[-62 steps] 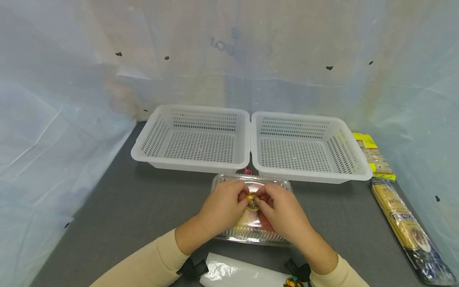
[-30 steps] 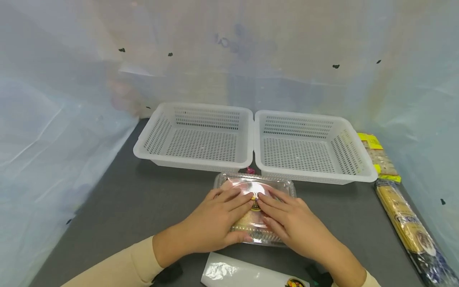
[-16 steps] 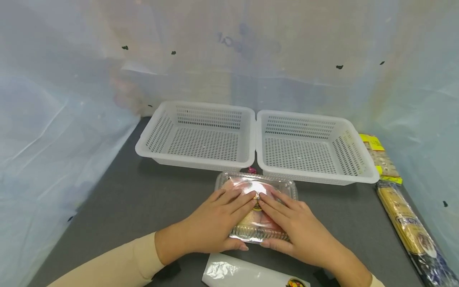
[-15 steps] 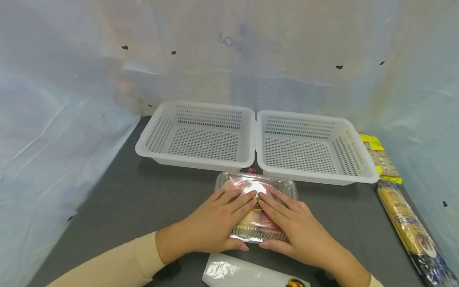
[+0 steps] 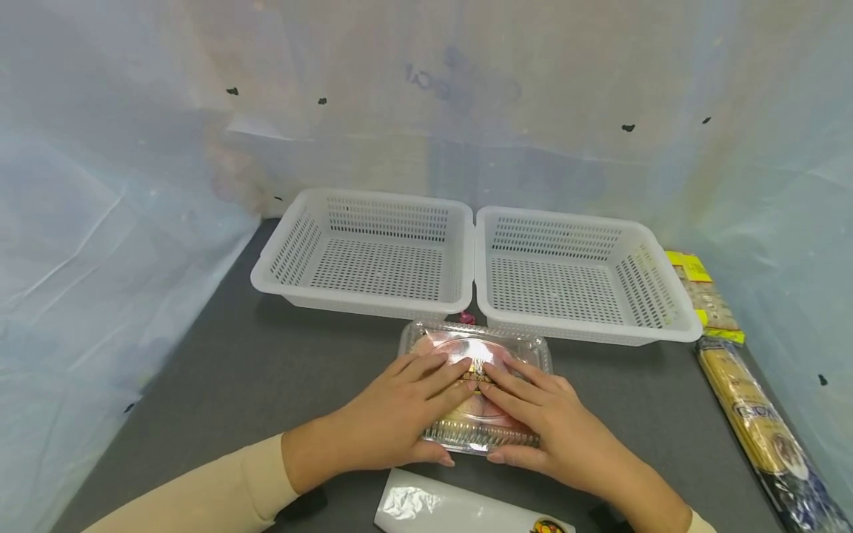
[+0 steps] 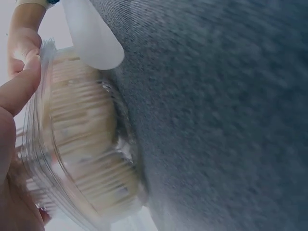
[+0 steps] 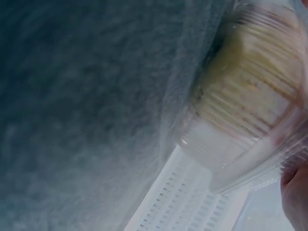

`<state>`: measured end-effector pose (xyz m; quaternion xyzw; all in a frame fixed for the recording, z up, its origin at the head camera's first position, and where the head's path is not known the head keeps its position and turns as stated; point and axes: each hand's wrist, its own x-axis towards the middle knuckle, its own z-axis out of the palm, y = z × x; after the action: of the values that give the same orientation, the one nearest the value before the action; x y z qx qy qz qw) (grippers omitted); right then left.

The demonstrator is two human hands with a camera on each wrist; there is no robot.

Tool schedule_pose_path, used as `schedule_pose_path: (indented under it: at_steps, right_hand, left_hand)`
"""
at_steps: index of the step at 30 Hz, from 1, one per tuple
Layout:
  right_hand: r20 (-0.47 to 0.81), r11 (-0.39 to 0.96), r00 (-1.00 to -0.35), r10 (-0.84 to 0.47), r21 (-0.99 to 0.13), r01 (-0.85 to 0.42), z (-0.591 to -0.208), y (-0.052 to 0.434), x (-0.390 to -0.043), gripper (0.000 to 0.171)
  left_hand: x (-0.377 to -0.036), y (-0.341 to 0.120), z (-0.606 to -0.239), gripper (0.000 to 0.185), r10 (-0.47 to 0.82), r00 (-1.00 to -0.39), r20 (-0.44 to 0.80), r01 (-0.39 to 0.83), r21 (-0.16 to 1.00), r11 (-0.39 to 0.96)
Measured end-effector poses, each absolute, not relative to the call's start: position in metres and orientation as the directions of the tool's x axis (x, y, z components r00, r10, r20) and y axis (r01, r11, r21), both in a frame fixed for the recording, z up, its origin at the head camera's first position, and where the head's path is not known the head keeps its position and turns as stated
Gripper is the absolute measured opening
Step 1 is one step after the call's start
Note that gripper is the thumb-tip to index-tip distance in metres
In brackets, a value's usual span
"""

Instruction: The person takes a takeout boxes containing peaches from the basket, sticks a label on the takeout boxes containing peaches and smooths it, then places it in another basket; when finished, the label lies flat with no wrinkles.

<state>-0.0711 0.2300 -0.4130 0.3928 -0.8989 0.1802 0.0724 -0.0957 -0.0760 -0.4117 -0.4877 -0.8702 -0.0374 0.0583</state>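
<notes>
Resting on the dark grey counter (image 5: 266, 370) near the middle of its front edge, a clear plastic clamshell container (image 5: 476, 392) of pink and pale sliced food lies under both of the person's hands. The left hand (image 5: 400, 411) lies flat over the lid's left half, fingers straight and spread, the thumb down against the container's front rim. The right hand (image 5: 543, 422) mirrors it on the right half, fingers straight, thumb at the front rim. The fingertips of both hands meet over a small round yellow and black sticker (image 5: 477, 368) at the lid's centre. In the left wrist view the ridged clear container (image 6: 77, 144) shows pale stacked slices inside, with a thumb at its edge.

Just behind the container, two white perforated plastic baskets stand side by side, touching: the left basket (image 5: 286, 274) and the right basket (image 5: 673, 318). Along the counter's right edge lie a long packet of spaghetti (image 5: 753, 414) and a yellow-labelled packet (image 5: 700, 292). A white plastic sheet (image 5: 453, 511) lies at the front edge.
</notes>
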Motion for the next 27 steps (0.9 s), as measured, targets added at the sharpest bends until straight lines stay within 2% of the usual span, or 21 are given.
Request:
schedule_pose_path:
  at_steps: [8, 27]
  right_hand:
    - [0.298, 0.604, -0.654, -0.695, -0.250, -0.757, -0.4092, 0.2327, -0.0714, 0.082]
    - [0.300, 0.654, -0.685, -0.664, -0.212, -0.726, -0.4099, 0.2325, -0.0659, 0.087]
  left_hand:
    - [-0.0977, -0.0808, -0.4117, 0.096, 0.860, -0.484, 0.160, 0.872, 0.010, 0.489]
    - [-0.0888, -0.0788, -0.4115, 0.102, 0.806, -0.571, 0.158, 0.817, 0.006, 0.577]
